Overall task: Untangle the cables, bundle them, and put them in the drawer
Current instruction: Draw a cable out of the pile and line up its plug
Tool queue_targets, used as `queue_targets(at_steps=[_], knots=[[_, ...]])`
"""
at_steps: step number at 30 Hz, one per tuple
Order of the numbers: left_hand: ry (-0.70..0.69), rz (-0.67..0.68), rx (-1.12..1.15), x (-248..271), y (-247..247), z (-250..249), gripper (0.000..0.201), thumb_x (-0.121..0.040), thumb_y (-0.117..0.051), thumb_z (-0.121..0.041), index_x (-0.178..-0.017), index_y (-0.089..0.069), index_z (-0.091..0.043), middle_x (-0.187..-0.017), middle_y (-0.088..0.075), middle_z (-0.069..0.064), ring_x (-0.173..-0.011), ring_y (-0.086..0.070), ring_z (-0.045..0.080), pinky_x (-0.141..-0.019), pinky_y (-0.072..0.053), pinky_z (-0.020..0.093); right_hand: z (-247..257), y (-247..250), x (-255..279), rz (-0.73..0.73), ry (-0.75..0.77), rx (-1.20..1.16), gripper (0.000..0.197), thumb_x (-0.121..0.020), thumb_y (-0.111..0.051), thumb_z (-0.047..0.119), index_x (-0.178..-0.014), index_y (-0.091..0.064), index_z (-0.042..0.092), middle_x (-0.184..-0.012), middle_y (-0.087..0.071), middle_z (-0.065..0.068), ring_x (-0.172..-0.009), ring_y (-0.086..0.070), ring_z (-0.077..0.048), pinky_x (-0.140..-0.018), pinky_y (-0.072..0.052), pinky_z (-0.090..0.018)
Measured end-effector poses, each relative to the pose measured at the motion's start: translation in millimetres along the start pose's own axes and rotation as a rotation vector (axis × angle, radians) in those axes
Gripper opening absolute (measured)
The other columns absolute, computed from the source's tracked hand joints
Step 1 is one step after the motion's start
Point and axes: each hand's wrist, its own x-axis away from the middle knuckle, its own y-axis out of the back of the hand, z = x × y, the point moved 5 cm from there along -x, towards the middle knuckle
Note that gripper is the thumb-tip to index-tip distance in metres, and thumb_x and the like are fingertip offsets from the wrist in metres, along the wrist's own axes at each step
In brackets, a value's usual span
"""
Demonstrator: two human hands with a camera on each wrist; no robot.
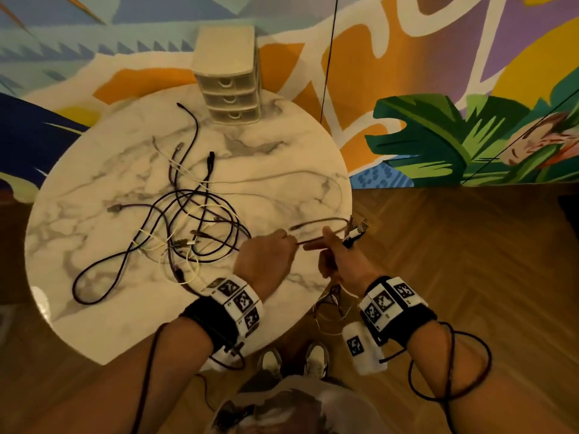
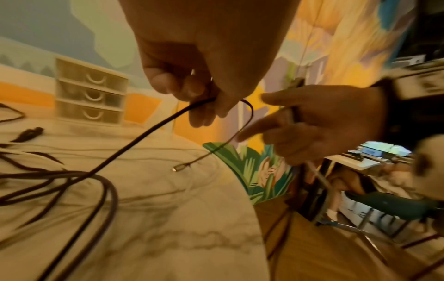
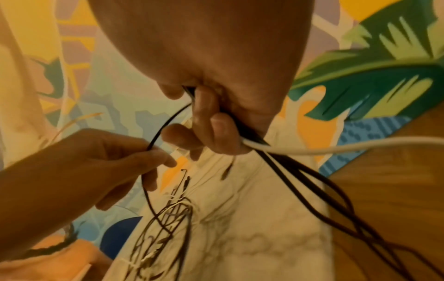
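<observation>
Nearest, at the table's front-right edge: left hand (image 1: 266, 261) pinching a dark cable (image 2: 144, 133) between thumb and fingertips, other fingers curled under; the same strand running on from the pinch in a short loop to a metal plug (image 2: 177, 168) hanging free just above the tabletop. Just beside it, right hand (image 1: 341, 264) with fingers curled round a held bunch (image 3: 254, 140) of dark strands and one white strand, forefinger stretched toward the left hand; loose ends of that bunch drooping off the table edge below the wrist. Further in, on the round marble table (image 1: 297, 151): tangled pile of cables (image 1: 188, 220), black and white strands crossing in loops, several plugs lying loose around it. Farthest, at the table's back edge against the painted wall: small beige drawer unit (image 1: 227, 73), three drawers, all closed
</observation>
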Motion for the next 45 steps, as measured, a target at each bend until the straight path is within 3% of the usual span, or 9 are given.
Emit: queue_targets(at_steps=[10, 14, 16, 22, 27, 32, 37, 41, 45], knots=[[0.292, 0.102, 0.473, 29, -66, 88, 0.024, -0.096, -0.046, -0.017, -0.109, -0.064, -0.007, -0.111, -0.057, 0.012, -0.103, -0.056, 0.031, -0.086, -0.039, 0.032, 30, -18, -9, 0.014, 0.092, -0.145, 0.056, -0.101, -0.032, 0.039, -0.071, -0.070, 0.009, -0.048, -0.052, -0.006, -0.042, -0.032, -0.015, -0.044, -0.021, -0.026], [0.433, -0.186, 0.491, 38, -35, 160, 0.024, -0.095, -0.050, -0.017, -0.108, -0.066, -0.006, -0.104, -0.061, 0.017, -0.095, -0.059, 0.035, -0.079, -0.042, 0.034, 32, 12, -15, -0.102, 0.124, -0.257, 0.057, -0.101, -0.031, 0.042, -0.081, -0.071, 0.007, -0.048, -0.052, -0.006, -0.038, -0.031, -0.013, -0.037, -0.021, -0.021], [0.412, -0.232, 0.428, 39, -14, 163, 0.029, -0.097, -0.046, -0.032, -0.106, -0.068, -0.014, -0.099, -0.066, 0.013, -0.091, -0.061, 0.033, -0.072, -0.044, 0.034, 24, 26, -19, -0.124, 0.053, -0.116, 0.066, -0.099, -0.029, 0.050, -0.078, -0.073, 0.006, -0.046, -0.051, -0.008, -0.035, -0.031, -0.014, -0.036, -0.021, -0.021], [0.253, 0.280, -0.053, 29, -6, 118, 0.037, -0.097, -0.036, -0.044, -0.103, -0.064, -0.021, -0.102, -0.064, 0.008, -0.095, -0.061, 0.028, -0.068, -0.041, 0.032, 43, 41, -11, -0.268, 0.196, 0.412, 0.071, -0.097, -0.033, 0.052, -0.053, -0.062, 0.005, -0.055, -0.057, -0.016, -0.051, -0.053, -0.024, -0.057, -0.042, -0.033], [-0.045, 0.241, -0.209, 20, 33, 52, 0.035, -0.096, -0.039, -0.038, -0.101, -0.065, -0.015, -0.100, -0.067, 0.007, -0.092, -0.063, 0.029, -0.075, -0.044, 0.032, 63, -32, -3, -0.082, 0.454, 0.512, 0.033, -0.097, -0.042, 0.036, -0.097, -0.072, 0.023, -0.101, -0.068, 0.000, -0.098, -0.060, -0.017, -0.090, -0.045, -0.034], [0.001, 0.318, 0.267, 10, 73, 30, 0.020, -0.093, -0.049, -0.040, -0.095, -0.058, -0.022, -0.090, -0.065, 0.003, -0.086, -0.061, 0.023, -0.066, -0.040, 0.030, 37, -45, -3, -0.014, 0.372, 0.552, 0.038, -0.096, -0.043, 0.043, -0.061, -0.051, 0.033, -0.068, -0.057, -0.002, -0.065, -0.052, -0.024, -0.071, -0.047, -0.045], [0.147, 0.078, 1.154, 8, 89, 36, 0.005, -0.092, -0.057, -0.010, -0.088, -0.056, -0.009, -0.066, -0.066, 0.006, -0.059, -0.058, 0.019, -0.059, -0.049, 0.033, 27, -27, 3, -0.057, 0.276, 0.257, 0.036, -0.080, -0.045, 0.065, -0.055, -0.054, 0.041, -0.055, -0.046, 0.009, -0.055, -0.039, -0.017, -0.063, -0.034, -0.041], [0.109, -0.018, 1.065, 1, 81, 24, 0.003, -0.090, -0.060, -0.015, -0.087, -0.061, -0.014, -0.070, -0.063, -0.004, -0.064, -0.057, 0.009, -0.065, -0.053, 0.032, 31, -28, 24, 0.048, 0.272, 0.222, 0.051, -0.098, -0.038, 0.038, -0.053, -0.057, 0.023, -0.057, -0.054, -0.007, -0.050, -0.042, -0.017, -0.061, -0.034, -0.033], [-0.070, -0.125, 0.922, 0, 90, 4, 0.006, -0.084, -0.065, -0.014, -0.083, -0.063, -0.019, -0.080, -0.064, -0.007, -0.076, -0.057, 0.006, -0.069, -0.044, 0.014, 40, -23, 42, 0.138, 0.336, 0.051, 0.041, -0.087, -0.036, 0.024, -0.060, -0.067, 0.018, -0.070, -0.058, -0.026, -0.058, -0.044, -0.026, -0.056, -0.034, -0.026]])
